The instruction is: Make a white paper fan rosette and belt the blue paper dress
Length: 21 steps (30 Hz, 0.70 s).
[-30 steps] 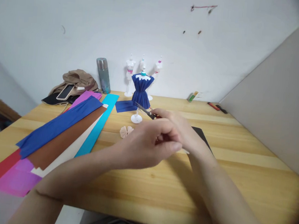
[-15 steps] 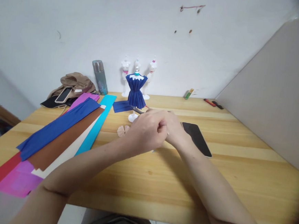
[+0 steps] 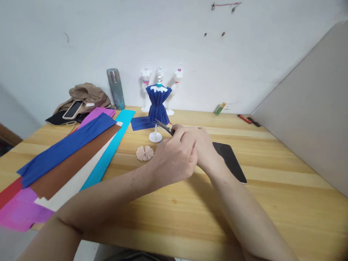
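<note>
My two hands meet over the middle of the wooden table (image 3: 247, 200). My right hand (image 3: 204, 147) is closed on a pair of scissors (image 3: 163, 126), whose blades point left toward a small mannequin in a pleated blue paper dress (image 3: 157, 104). My left hand (image 3: 174, 160) is curled in front of it, fingers pinched together; what it holds is hidden. A small pleated beige paper fan (image 3: 145, 152) lies just left of my hands.
Long paper strips in blue (image 3: 67, 148), brown, white, cyan, magenta and red lie at the left. A black phone (image 3: 230, 161) lies right of my hands. Three bare white mannequins (image 3: 145, 84), a grey flask (image 3: 115, 88), a brown cloth with a phone (image 3: 88, 95) stand at the back.
My hands drew together and shifted slightly back and left toward the dressed mannequin. The scissor blades now show again pointing at its stand. The view shifted a little.
</note>
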Each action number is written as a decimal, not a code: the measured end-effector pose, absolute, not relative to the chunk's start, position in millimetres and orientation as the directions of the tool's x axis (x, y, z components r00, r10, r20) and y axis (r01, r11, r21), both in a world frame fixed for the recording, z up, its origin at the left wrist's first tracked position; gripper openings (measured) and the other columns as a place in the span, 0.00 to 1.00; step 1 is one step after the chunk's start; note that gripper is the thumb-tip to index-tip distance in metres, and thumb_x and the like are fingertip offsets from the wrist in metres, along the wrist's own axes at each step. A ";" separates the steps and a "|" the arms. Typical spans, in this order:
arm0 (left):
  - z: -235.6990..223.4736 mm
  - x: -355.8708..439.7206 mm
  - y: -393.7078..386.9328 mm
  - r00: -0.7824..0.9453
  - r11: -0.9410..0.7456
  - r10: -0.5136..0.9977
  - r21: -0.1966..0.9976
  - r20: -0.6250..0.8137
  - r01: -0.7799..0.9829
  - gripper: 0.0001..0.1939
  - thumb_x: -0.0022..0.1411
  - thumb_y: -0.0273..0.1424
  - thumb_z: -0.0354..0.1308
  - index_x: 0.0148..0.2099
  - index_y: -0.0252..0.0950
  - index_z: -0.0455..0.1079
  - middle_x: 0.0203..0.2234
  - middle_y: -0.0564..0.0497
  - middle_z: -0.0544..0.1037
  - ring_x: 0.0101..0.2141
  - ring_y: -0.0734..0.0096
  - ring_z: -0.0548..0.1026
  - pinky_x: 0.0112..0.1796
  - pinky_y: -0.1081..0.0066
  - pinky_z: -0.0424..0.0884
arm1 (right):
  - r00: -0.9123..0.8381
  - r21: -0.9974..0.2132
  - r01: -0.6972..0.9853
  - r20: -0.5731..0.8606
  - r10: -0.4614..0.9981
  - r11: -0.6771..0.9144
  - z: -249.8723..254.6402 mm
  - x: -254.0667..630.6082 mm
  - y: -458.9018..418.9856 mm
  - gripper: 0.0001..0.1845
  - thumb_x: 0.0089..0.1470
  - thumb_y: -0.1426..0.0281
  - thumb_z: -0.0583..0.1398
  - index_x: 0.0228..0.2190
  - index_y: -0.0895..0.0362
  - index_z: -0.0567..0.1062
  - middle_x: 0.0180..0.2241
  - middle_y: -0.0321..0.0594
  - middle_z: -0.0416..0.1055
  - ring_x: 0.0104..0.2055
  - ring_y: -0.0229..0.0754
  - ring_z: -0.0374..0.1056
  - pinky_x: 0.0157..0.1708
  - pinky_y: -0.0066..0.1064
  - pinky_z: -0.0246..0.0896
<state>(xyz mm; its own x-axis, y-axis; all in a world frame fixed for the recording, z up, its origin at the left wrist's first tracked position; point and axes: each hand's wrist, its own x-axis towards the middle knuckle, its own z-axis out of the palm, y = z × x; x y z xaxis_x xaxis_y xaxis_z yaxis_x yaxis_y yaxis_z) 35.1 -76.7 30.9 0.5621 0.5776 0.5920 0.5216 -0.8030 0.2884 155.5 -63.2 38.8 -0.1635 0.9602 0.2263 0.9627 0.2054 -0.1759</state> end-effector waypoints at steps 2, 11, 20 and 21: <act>30.2 35.3 -76.6 0.556 -0.798 0.587 0.305 0.588 0.520 0.08 0.63 0.26 0.45 0.41 0.33 0.65 0.39 0.39 0.74 0.38 0.60 0.74 0.41 0.59 0.75 | -0.169 -0.165 0.966 0.191 0.967 0.201 42.8 154.7 -65.8 0.10 0.57 0.72 0.54 0.39 0.54 0.74 0.33 0.43 0.79 0.36 0.50 0.72 0.36 0.39 0.52; 33.6 30.9 -72.9 0.450 -0.737 0.676 0.536 0.584 0.412 0.22 0.53 0.24 0.55 0.52 0.34 0.64 0.31 0.49 0.72 0.32 0.65 0.72 0.36 0.63 0.71 | -0.204 -0.083 0.973 0.108 0.973 0.213 52.5 149.2 -68.9 0.06 0.52 0.76 0.57 0.30 0.57 0.75 0.31 0.47 0.75 0.33 0.47 0.68 0.32 0.37 0.48; 24.5 30.4 -62.5 0.388 -0.599 0.761 0.792 0.520 0.114 0.10 0.52 0.24 0.60 0.30 0.38 0.60 0.21 0.59 0.61 0.23 0.78 0.62 0.25 0.75 0.61 | -0.212 -0.303 0.914 0.215 0.953 0.271 42.8 154.2 -69.0 0.08 0.56 0.72 0.55 0.36 0.57 0.74 0.26 0.39 0.71 0.27 0.40 0.61 0.29 0.33 0.45; 23.6 30.2 -63.8 0.390 -0.659 0.719 0.743 0.575 0.117 0.09 0.54 0.23 0.58 0.29 0.37 0.60 0.21 0.58 0.63 0.24 0.78 0.63 0.26 0.75 0.62 | -0.214 -0.318 0.907 0.218 0.952 0.277 41.5 153.7 -68.1 0.07 0.56 0.72 0.55 0.36 0.57 0.74 0.28 0.40 0.72 0.28 0.40 0.62 0.29 0.33 0.46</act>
<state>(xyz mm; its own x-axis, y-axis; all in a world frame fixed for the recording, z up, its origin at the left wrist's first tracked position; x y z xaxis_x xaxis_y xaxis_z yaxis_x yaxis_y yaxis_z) 30.2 -63.8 23.6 0.3898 0.7190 0.5754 0.1173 -0.6585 0.7434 153.7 -68.1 41.5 -0.2141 0.9522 0.2178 0.9068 0.2766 -0.3180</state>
